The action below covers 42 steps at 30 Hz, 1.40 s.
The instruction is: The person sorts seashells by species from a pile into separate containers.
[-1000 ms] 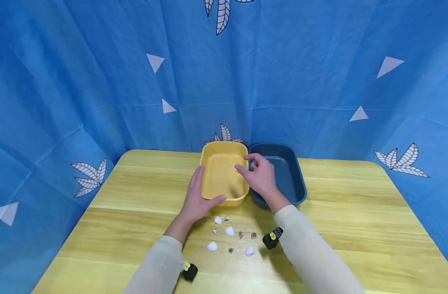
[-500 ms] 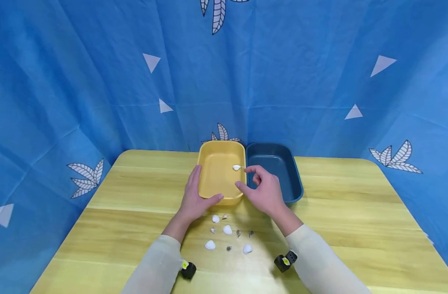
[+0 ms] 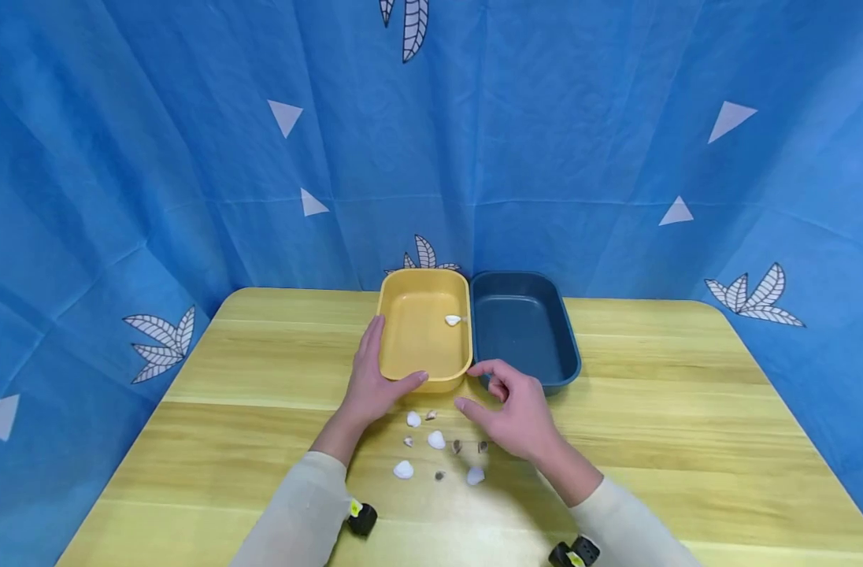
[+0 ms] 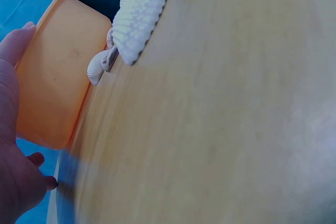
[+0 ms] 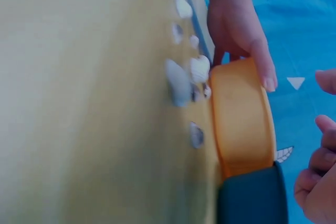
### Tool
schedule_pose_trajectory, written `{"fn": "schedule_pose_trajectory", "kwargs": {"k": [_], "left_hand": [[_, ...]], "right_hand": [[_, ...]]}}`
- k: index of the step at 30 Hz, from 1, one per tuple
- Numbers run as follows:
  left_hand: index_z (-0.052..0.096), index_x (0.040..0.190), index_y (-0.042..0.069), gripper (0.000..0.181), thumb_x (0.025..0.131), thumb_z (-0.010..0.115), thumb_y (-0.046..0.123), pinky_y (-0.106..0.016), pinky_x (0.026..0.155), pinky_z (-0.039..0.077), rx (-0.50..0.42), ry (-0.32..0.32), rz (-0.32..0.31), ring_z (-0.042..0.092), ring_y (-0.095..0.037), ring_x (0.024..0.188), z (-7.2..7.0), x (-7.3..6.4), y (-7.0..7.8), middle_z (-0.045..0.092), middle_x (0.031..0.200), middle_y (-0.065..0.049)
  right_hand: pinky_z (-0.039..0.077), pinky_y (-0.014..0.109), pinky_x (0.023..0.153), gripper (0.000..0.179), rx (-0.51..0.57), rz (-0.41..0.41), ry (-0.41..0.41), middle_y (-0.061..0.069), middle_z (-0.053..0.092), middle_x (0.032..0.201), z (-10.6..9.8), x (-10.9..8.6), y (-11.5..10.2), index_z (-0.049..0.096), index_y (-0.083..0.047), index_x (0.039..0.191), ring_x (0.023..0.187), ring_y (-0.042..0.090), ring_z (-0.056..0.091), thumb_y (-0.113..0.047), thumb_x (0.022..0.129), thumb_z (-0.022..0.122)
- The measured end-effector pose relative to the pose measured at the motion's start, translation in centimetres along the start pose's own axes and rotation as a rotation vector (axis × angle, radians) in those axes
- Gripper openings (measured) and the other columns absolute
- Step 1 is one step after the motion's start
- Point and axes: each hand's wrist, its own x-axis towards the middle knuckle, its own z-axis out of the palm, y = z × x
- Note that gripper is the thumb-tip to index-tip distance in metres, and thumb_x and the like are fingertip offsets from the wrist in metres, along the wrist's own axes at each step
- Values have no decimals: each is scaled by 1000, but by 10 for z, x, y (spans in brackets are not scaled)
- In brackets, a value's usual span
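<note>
My left hand grips the near left corner of a yellow bin, fingers along its left side and thumb over the front rim. A white seashell lies inside the bin, near its right wall. My right hand hovers over the table in front of the bins, its thumb and forefinger apart with nothing between them, the other fingers loosely curled. Below and left of it, white seashells and smaller brownish shells lie scattered on the wood. In the left wrist view the thumb reaches the bin's rim.
A dark blue bin stands right beside the yellow one, near the table's back edge. Behind the wooden table hangs a blue patterned curtain. Black wrist cameras are strapped at both sleeves.
My right hand has released the white seashell in the yellow bin and drawn back toward the loose shells. My left hand keeps its place on the bin.
</note>
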Motion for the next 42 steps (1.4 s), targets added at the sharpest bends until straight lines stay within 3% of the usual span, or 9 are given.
{"fn": "schedule_pose_trajectory", "kwargs": {"k": [7,14,23,42], "left_hand": [[7,162,28,120,73,84,55,-52,116,18,7,2,-14,12,-25,149,1,0,1,7,165,8],[7,162,27,120,74,84,55,-53,116,17,12,3,-4,10,-25,149,0,1,1,5,165,9],[8,162,27,119,75,84,53,-52,116,16,14,2,3,10,-25,149,-1,2,4,6,165,8],[9,162,25,120,73,85,53,-52,116,16,13,3,-13,10,-24,149,2,1,0,6,165,9]], "right_hand": [[34,26,58,36,22,-3,-73,-6,33,66,2,-21,7,69,-19,106,59,6,31,-22,75,89],[34,23,54,40,-4,-24,-195,1,36,62,2,-39,19,70,-12,107,57,2,30,-22,74,90],[38,24,57,39,-44,49,-338,-14,30,61,-1,-52,28,70,-18,106,55,2,30,-27,74,89],[38,24,55,26,-236,-24,-424,-17,34,58,0,-58,35,71,-23,96,53,0,29,-27,76,86]]}}
